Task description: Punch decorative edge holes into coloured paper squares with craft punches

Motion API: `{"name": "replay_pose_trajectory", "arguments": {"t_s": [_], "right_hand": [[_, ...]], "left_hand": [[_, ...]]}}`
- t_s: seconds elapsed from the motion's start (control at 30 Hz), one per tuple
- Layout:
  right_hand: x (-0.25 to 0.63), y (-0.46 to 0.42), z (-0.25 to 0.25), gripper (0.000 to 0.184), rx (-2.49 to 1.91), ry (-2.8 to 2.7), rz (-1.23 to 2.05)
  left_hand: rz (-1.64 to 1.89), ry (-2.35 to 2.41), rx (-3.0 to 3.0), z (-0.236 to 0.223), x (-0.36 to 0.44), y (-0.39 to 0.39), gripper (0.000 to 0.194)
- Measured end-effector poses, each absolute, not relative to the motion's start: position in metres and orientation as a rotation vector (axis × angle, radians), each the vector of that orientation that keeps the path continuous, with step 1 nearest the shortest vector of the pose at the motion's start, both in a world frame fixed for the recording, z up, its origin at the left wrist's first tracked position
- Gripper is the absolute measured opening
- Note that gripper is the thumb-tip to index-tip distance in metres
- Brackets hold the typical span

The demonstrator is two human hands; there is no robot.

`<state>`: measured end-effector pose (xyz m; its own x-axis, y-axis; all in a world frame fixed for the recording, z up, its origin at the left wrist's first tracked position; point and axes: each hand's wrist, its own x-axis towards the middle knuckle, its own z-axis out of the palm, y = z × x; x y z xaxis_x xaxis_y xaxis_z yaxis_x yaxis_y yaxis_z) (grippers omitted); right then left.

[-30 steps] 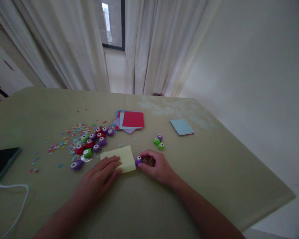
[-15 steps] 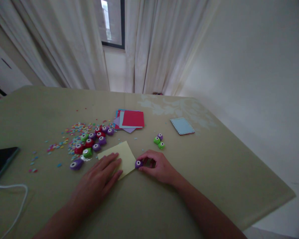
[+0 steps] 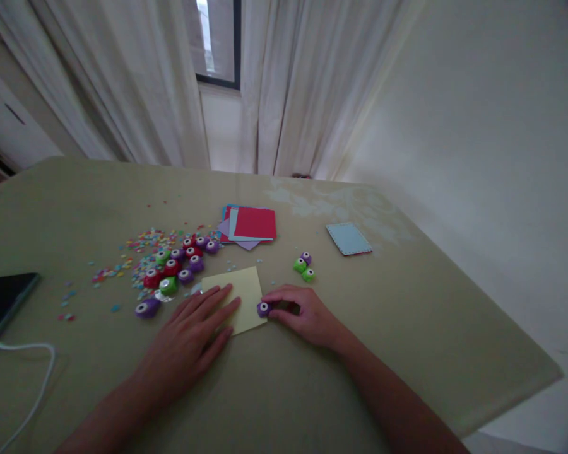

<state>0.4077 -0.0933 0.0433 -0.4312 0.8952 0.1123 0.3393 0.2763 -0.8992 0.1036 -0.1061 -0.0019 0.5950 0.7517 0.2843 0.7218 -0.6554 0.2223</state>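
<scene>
A pale yellow square of paper (image 3: 247, 290) lies in front of me. My left hand (image 3: 192, 334) rests flat on its left part, fingers outstretched and slightly apart. At the paper's right edge, the thumb and fingers of my right hand (image 3: 307, 315) pinch a small purple paper punch (image 3: 264, 309) with a white, dark-centred round top. The punch overlaps that edge; whether the paper sits in its slot is hidden. Just beyond my right hand stands a small group of green punches (image 3: 300, 265) and a purple one (image 3: 305, 257).
Several red, purple and green punches (image 3: 171, 267) stand among scattered paper confetti (image 3: 146, 239) at left. Farther back lie stacked coloured papers (image 3: 255, 224) and a light blue card (image 3: 349, 239) with a punched border. A dark tablet (image 3: 4, 299) and white cable (image 3: 52, 359) occupy the left side.
The yellow paper has turned under my left hand and moved so that its right edge now lies by the punch. My right hand keeps its pinch on the punch.
</scene>
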Motion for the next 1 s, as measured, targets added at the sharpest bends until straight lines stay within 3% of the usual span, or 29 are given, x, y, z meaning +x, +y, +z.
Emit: {"name": "replay_pose_trajectory", "arguments": {"t_s": [1.0], "right_hand": [[0.4163,-0.0898,0.0389,0.025,-1.109,-1.929,1.2]], "left_hand": [[0.505,1.276,2.801,-0.0057,0.1066,-0.1045,0.053]]}}
